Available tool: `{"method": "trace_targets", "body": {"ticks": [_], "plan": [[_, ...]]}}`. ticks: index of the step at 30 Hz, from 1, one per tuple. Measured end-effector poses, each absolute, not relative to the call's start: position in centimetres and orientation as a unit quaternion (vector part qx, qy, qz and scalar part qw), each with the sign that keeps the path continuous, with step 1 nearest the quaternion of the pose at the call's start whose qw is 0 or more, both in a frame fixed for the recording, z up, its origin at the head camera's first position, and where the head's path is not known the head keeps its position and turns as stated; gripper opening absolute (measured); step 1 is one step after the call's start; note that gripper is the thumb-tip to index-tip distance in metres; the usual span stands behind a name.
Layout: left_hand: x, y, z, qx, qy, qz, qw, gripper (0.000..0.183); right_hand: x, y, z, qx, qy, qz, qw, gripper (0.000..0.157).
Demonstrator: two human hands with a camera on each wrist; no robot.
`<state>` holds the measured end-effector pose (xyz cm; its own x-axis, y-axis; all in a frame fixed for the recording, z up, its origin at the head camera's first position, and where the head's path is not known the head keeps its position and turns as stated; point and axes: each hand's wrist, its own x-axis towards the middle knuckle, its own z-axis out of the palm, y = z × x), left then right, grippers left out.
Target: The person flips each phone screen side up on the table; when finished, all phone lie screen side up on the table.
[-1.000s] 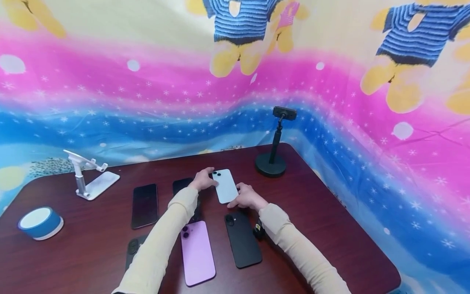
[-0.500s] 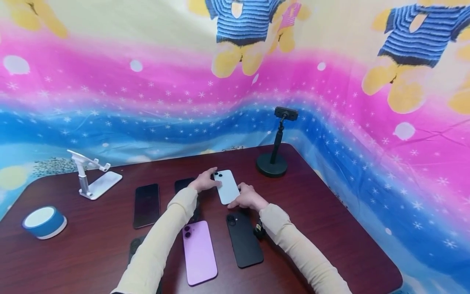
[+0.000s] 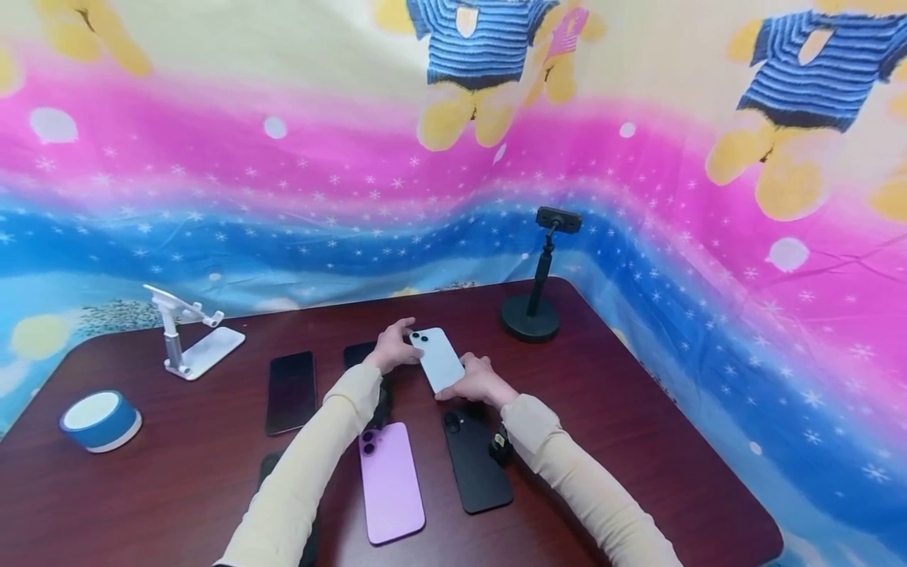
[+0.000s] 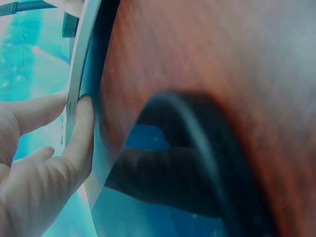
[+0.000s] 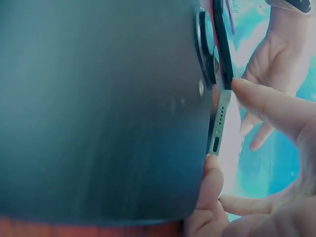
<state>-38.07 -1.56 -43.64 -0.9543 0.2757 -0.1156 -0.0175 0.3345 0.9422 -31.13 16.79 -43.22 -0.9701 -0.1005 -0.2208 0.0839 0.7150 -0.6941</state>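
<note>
A white smartphone [image 3: 439, 361] lies back up near the far middle of the table, its two lenses at the top left corner. My left hand [image 3: 397, 348] grips its left edge; in the left wrist view, finger and thumb of that left hand [image 4: 44, 182] pinch the thin side. My right hand [image 3: 479, 381] holds the lower right corner. In the right wrist view, the right hand's fingers [image 5: 276, 106] meet the phone's bottom edge [image 5: 219, 123], where port and speaker holes show. A black smartphone [image 3: 478, 465] lies just below the right hand.
Nearer me lies a pink smartphone [image 3: 392, 484]. Dark phones lie to the left, one [image 3: 291, 392] fully visible, one [image 3: 357, 354] partly behind my left hand. A white phone stand [image 3: 205, 350], a blue-and-white round device [image 3: 101, 420] and a black stand [image 3: 530, 315] stand around the wooden table [image 3: 638, 457].
The head view has turned slightly left, so the table's things sit further right in it. Both hands keep their hold on the white smartphone, which has barely moved.
</note>
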Motion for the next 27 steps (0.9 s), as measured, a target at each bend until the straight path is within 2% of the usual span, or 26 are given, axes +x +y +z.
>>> {"method": "trace_targets", "body": {"ticks": [7, 12, 15, 20, 22, 27], "plan": [[-37.4, -1.1, -43.0, 0.06, 0.797, 0.591, 0.112, 0.081, -30.7, 16.3, -43.0, -0.002, 0.918, -0.378, 0.12, 0.075], [-37.0, -1.0, -42.6, 0.029, 0.796, 0.596, 0.107, 0.088, -30.6, 15.9, -42.8, -0.007, 0.908, -0.4, 0.124, 0.069], [-36.8, -1.1, -42.8, 0.014, 0.779, 0.616, 0.111, 0.083, -30.7, 15.7, -42.8, -0.011, 0.908, -0.402, 0.119, 0.061], [-36.5, -1.6, -43.4, 0.02, 0.738, 0.664, 0.119, 0.056, -30.8, 15.8, -43.0, -0.026, 0.901, -0.417, 0.122, 0.052], [-36.4, -2.0, -43.6, 0.026, 0.727, 0.676, 0.118, 0.053, -30.9, 15.9, -43.0, -0.032, 0.89, -0.434, 0.133, 0.051], [-36.1, -3.0, -43.8, 0.047, 0.714, 0.688, 0.117, 0.059, -31.0, 16.4, -42.9, -0.033, 0.861, -0.477, 0.171, 0.054]]}}
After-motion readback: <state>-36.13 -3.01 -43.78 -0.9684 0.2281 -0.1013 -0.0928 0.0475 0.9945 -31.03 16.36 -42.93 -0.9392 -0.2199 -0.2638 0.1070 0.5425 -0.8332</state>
